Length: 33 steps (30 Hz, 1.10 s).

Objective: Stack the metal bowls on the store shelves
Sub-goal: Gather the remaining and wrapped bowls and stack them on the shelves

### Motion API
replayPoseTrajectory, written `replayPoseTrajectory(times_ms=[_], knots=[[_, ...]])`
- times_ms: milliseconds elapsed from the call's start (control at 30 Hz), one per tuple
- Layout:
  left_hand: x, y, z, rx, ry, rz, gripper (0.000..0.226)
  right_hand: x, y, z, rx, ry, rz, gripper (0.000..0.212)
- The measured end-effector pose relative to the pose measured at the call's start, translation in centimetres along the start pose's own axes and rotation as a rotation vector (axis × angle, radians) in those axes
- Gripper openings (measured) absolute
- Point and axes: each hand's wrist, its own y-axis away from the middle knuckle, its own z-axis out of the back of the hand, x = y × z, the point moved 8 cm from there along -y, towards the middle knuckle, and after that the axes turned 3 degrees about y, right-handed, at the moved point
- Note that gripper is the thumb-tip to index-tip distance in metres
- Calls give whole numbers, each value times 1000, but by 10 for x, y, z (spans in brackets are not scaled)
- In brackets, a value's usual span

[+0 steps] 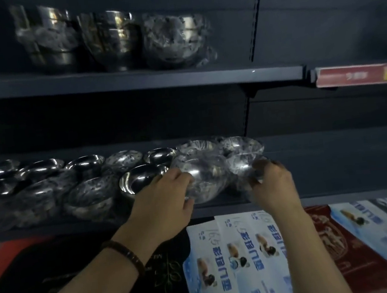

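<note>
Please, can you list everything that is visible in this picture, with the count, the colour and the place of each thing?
Bowl stacks: three stacks, silver metal, some in clear plastic wrap, upper shelf at left.
Metal bowls: more than a dozen, silver, many plastic-wrapped, in rows on the middle shelf.
Wrapped bowl: one, silver in clear wrap, front of the middle shelf, between the hands.
Shelves: two boards visible, dark blue-grey.
Price strip: one, red with a yellow tag, shelf edge at right.
Blue-white boxes: several, below the middle shelf.
Red package: one, lower right.
Bracelet: one, dark beads, left wrist.
Left hand: on the wrapped bowl's left side.
Right hand: fingers on wrapped bowls at right.
</note>
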Motion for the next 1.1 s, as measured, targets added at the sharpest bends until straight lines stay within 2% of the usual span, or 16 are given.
replayPoseTrajectory(times_ms=[133,367,433,567,633,700,767,967,1100], knots=[[2,-17,-16,6,-22,13,42,-22,-17,-16,21,27,-6,29],[6,-36,-42,74,-47,52,30,-52,-22,-38,79,149,-95,24],[5,-37,-44,72,-32,61,24,-54,-23,-39,65,74,-70,22],[6,-38,-49,75,-11,70,14,-47,-18,-34,20,-226,-6,22],[6,-39,-49,71,10,71,13,-47,-18,-29,-12,-212,-25,29],[7,-39,-50,79,27,80,12,-45,-18,-24,-32,-135,-25,52],[8,-38,-53,100,52,83,13,-37,-17,-12,-52,-155,11,63],[11,-31,-61,170,166,72,34,8,-15,46,-171,-134,111,37],[13,-26,-61,198,208,59,49,47,-5,73,-238,-185,267,18]])
